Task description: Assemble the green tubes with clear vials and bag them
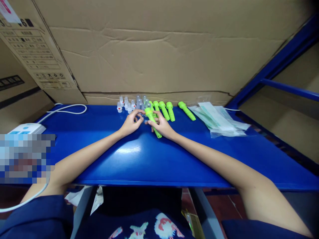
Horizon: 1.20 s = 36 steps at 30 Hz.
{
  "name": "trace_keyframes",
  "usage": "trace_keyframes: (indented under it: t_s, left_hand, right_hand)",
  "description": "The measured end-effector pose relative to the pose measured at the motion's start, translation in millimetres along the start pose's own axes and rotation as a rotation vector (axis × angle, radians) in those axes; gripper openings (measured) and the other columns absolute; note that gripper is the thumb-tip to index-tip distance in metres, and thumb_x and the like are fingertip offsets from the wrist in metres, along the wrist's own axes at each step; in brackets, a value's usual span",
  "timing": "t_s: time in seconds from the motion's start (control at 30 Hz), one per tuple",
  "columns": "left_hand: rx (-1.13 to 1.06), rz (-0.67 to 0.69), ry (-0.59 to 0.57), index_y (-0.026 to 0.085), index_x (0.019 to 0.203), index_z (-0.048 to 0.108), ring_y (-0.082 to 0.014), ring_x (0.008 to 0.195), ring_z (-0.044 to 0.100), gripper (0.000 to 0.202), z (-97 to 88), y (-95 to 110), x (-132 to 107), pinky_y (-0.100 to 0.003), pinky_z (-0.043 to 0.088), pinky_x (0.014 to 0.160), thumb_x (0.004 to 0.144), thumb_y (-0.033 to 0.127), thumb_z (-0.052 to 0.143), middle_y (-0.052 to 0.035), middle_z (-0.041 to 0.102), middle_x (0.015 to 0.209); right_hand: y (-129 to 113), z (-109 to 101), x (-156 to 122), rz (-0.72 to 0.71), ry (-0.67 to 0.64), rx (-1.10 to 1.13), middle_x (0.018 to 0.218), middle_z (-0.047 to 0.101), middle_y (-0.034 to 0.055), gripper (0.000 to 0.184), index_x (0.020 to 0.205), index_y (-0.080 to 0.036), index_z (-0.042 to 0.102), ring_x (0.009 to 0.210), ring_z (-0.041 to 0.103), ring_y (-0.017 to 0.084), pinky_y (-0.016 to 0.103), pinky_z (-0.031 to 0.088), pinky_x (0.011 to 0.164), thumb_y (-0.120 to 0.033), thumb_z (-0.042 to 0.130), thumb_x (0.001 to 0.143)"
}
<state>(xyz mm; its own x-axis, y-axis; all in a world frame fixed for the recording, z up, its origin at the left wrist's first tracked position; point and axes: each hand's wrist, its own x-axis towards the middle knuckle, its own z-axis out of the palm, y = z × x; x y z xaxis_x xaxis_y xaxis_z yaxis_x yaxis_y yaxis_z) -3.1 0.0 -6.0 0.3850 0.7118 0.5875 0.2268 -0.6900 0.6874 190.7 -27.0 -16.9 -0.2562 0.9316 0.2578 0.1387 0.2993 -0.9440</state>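
Note:
My right hand (162, 126) is closed round a bright green plastic tube (152, 120), which slants from its wide cap near my fingertips down to my palm. My left hand (131, 123) meets it at the cap end, fingers pinched on a small clear piece (141, 114) too small to name. Just behind my hands lie several more green tubes (167, 110) side by side, one set apart (186, 111) to the right. A cluster of small clear vials with white bases (129, 104) stands left of them.
All of this rests on a blue table (99, 142) backed by a creased cardboard wall (159, 49). Clear sealed pouches (219, 119) lie at the right. A white power strip (27, 128) and its cable (64, 109) sit at the left. A blue metal frame (274, 66) rises on the right.

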Motion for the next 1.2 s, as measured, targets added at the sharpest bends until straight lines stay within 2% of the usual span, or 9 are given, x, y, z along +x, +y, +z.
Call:
trace_keyframes:
  t_s: [0.1,0.23,0.8,1.03,1.2]
  left_hand:
    - [0.025,0.029,0.013,0.015,0.107,0.060,-0.0131,0.085,0.066,0.021,-0.2,0.2,-0.5,-0.022,0.049,0.066,0.087,0.020,0.056,-0.0090,0.068,0.108]
    - [0.028,0.032,0.027,0.015,0.105,0.062,-0.0137,0.084,0.066,0.020,-1.0,1.2,-0.5,-0.023,0.049,0.068,0.087,0.019,0.055,-0.0087,0.069,0.105]
    - [-0.064,-0.032,0.039,0.016,0.097,0.057,-0.0134,0.081,0.064,0.013,-0.4,-1.9,0.8,-0.022,0.047,0.065,0.084,0.021,0.058,-0.0055,0.065,0.094]
    - [-0.054,-0.046,0.052,0.018,0.101,0.054,-0.0114,0.080,0.063,0.017,-0.5,-0.8,1.1,-0.021,0.046,0.065,0.084,0.018,0.058,-0.0049,0.064,0.098]
    - [-0.052,-0.054,0.079,0.019,0.106,0.053,-0.0110,0.080,0.063,0.024,-0.3,-5.0,1.6,-0.020,0.045,0.063,0.084,0.022,0.062,-0.0062,0.063,0.106]
  right_hand:
    - [1.3,0.0,0.4,-0.032,-0.004,-0.019,0.086,0.070,0.0007,0.052,0.123,-0.022,0.038,0.048,0.059,0.011,0.027,0.051,0.050,-0.040,0.066,0.082]
    - [1.6,0.0,0.3,-0.030,-0.013,-0.009,0.088,0.070,0.0012,0.050,0.121,-0.022,0.040,0.050,0.060,0.011,0.027,0.051,0.050,-0.039,0.066,0.082]
    - [0.0,-0.7,1.8,-0.043,0.008,-0.018,0.082,0.061,-0.0027,0.056,0.125,-0.019,0.048,0.051,0.058,0.009,0.024,0.051,0.049,-0.040,0.070,0.079]
    - [1.7,0.8,2.6,-0.037,0.035,0.041,0.086,0.067,-0.0009,0.065,0.121,-0.022,0.041,0.050,0.060,0.010,0.025,0.053,0.048,-0.049,0.077,0.074]
    - [-0.5,1.2,1.5,-0.031,-0.003,0.081,0.093,0.072,0.0041,0.054,0.109,-0.023,0.040,0.048,0.059,0.009,0.024,0.051,0.043,-0.056,0.070,0.079]
